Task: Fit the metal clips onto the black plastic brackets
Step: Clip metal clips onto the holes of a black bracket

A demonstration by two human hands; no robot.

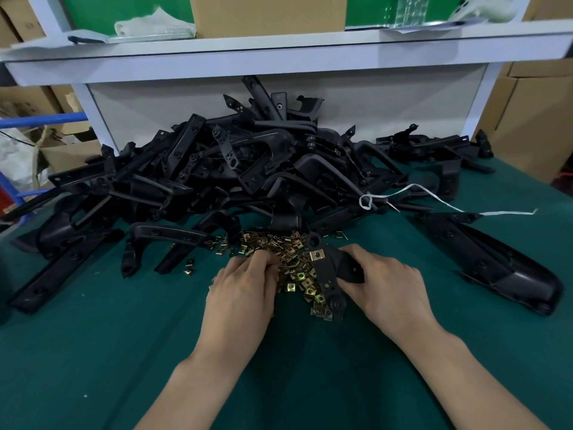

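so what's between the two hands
In the head view, loose metal clips lie between the left hand and right hand, which grips a black bracket.

Matt blk plastic brackets, shiny yellowish metal clips, green felt-like tabletop.

Two bare hands in view: left hand, right hand. Left forearm and right forearm are bare all the way to the lower frame edge. Forearms slim, wrists narrow. Knuckles and faint tendon lines show on the backs of both hands. Fingertips mostly hidden, nails not readable. Wide-angle lens broadens the forearms toward the bottom edge.
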